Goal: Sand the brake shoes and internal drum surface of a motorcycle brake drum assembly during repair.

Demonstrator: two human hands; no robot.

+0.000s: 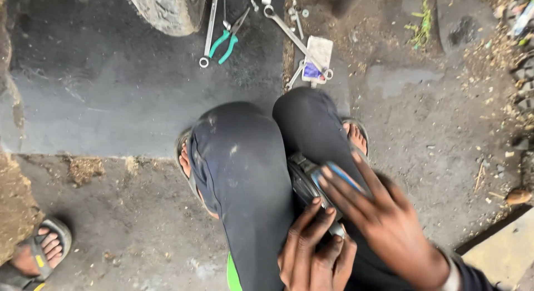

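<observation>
Resting metal part (311,185) inside left hand (314,252) grip.

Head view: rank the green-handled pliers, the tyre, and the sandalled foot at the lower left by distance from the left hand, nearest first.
Measured from the left hand, which grips a dark metal part over the knees:
1. Green-handled pliers, straight ahead on the dark mat.
2. Tyre, farther ahead, at the top edge.
The sandalled foot, far left, is too close to the pliers and tyre to rank.
</observation>
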